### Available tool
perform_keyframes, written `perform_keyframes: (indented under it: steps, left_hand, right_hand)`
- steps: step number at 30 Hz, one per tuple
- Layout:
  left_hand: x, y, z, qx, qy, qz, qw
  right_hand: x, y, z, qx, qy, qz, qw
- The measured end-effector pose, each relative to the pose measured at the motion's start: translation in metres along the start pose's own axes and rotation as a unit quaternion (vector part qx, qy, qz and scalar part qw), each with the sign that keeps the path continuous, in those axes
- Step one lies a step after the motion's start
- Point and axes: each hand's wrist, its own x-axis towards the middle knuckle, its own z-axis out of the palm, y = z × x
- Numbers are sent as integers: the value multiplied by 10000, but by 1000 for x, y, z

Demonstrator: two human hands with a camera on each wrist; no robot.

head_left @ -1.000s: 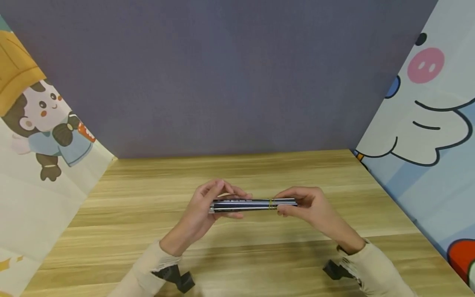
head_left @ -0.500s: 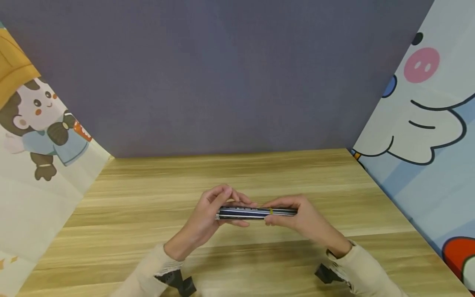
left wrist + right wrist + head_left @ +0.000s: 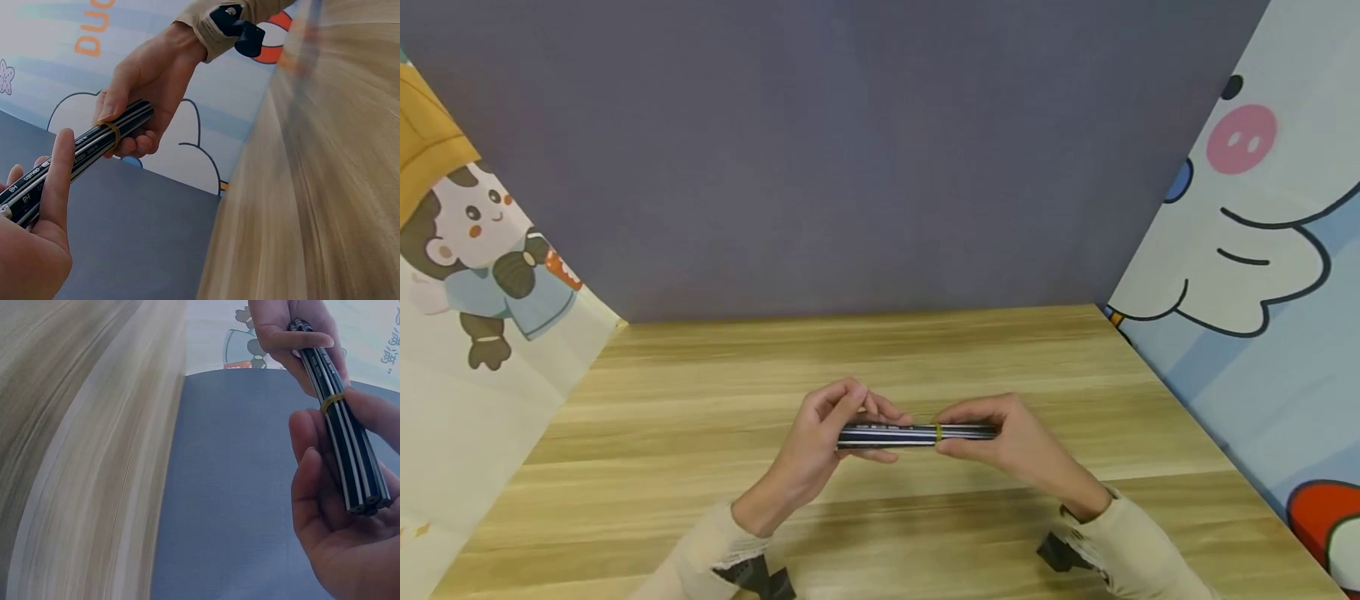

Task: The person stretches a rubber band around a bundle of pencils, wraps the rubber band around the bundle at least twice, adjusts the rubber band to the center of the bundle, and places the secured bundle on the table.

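Note:
A bundle of dark pencils (image 3: 887, 435) with white stripes is held level above the table, bound by a yellow rubber band (image 3: 938, 432). My left hand (image 3: 816, 442) holds one end of it; in the left wrist view a finger lies across the pencils, and "HB" shows on their sides. My right hand (image 3: 1011, 437) grips the other part, its thumb and fingertips at the rubber band (image 3: 332, 402). In the right wrist view, the near pencil ends (image 3: 369, 505) stand over the right palm. Part of the bundle's left end is covered by my left hand.
The wood-grain table (image 3: 737, 358) spreads beneath both hands. A grey-purple panel (image 3: 865, 167) rises at its back edge. Cartoon-printed walls (image 3: 1262, 275) flank both sides. Black wrist mounts (image 3: 1060, 552) hang below the sleeves.
Both hands have come slightly lower with the pencils. My right hand has shifted left along the bundle, and the rubber band now sits a little closer to my left hand.

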Motion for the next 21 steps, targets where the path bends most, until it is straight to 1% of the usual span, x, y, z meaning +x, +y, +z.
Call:
perform_keyframes:
  steps: [5, 6, 9, 12, 14, 17, 21]
  left_hand:
    - [-1, -3, -1, -51, 128, -33, 9999]
    - [-2, -4, -1, -47, 113, -49, 9999]
    - [-2, -8, 2, -12, 89, -177, 9998]
    - [-3, -8, 5, 87, 18, -210, 9997]
    - [-2, -7, 7, 118, -18, -170, 9998]
    - [-1, -3, 6, 130, 56, -135, 9998]
    - [-1, 1, 4, 71, 259, -163, 9995]
  right_hand:
    - [1, 2, 5, 198, -47, -153, 9997]
    - [1, 2, 6, 241, -100, -177, 9995]
    - [1, 3, 9, 343, -392, -222, 9984]
    - [1, 0, 10, 305, -653, -227, 9971]
    - [2, -2, 8, 208, -694, -299, 9969]
    - [1, -4, 0, -76, -571, -406, 9975]
    - [-3, -6, -6, -791, -321, -516, 9950]
